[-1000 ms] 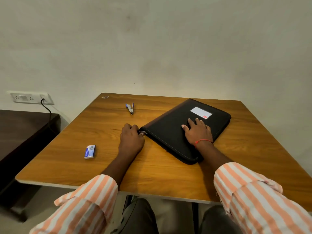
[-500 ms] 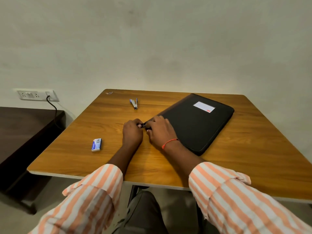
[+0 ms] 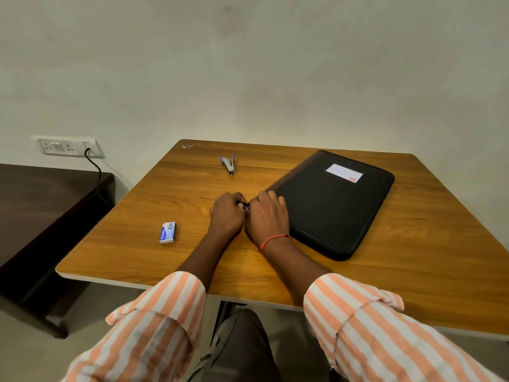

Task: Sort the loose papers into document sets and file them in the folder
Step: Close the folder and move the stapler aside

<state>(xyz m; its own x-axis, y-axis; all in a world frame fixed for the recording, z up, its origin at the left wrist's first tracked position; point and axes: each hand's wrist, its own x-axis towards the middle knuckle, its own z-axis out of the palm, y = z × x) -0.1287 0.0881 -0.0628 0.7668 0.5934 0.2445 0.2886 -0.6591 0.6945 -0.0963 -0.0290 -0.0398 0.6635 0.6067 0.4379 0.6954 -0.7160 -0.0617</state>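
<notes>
Your black zippered fabric folder [image 3: 336, 210] lies flat and closed on the right half of the square wooden table [image 3: 413, 257], set at an angle, with its far corner near the table's back edge and bare wood open along the right and near sides. Your left hand [image 3: 227, 216] is curled tight, pinching the small metal zip pull [image 3: 246, 207] at the folder's left corner. Your right hand [image 3: 267, 219] touches the left, its bent fingers [image 3: 271, 193] gripping that same corner. Your knuckles hide both thumbs and most of the pull. A small blue-and-silver stapler [image 3: 228, 165] lies further back and a blue staple box [image 3: 168, 232] just left of your hands, both well apart from the folder. The print on the box is too small to read.
</notes>
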